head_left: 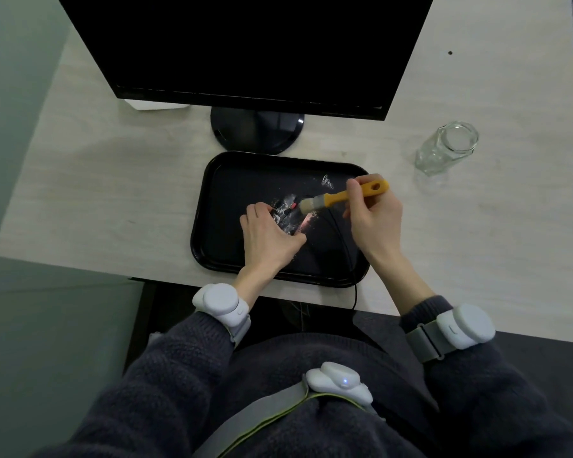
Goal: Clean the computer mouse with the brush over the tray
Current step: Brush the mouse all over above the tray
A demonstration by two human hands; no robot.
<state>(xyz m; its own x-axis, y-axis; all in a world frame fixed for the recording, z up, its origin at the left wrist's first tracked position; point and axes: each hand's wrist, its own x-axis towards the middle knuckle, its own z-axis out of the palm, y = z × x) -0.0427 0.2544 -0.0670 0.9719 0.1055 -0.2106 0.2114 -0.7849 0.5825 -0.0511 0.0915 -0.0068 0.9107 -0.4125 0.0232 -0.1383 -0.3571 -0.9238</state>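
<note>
A black computer mouse [289,217] dusted with white powder lies on the black tray [232,173] near the desk's front edge. My left hand [268,238] grips the mouse from the near side and covers its rear half. My right hand [372,214] holds a yellow-handled brush [339,199], whose pale bristles touch the mouse's front right. The mouse's black cable [344,246] runs across the tray and drops over the desk edge. A small patch of white powder [327,182] lies on the tray's far right.
A black monitor [245,44] on a round stand [257,128] rises just behind the tray. A clear glass jar [447,148] stands to the right. A white object [159,104] peeks out under the monitor's left corner. The desk's front edge runs just below the tray.
</note>
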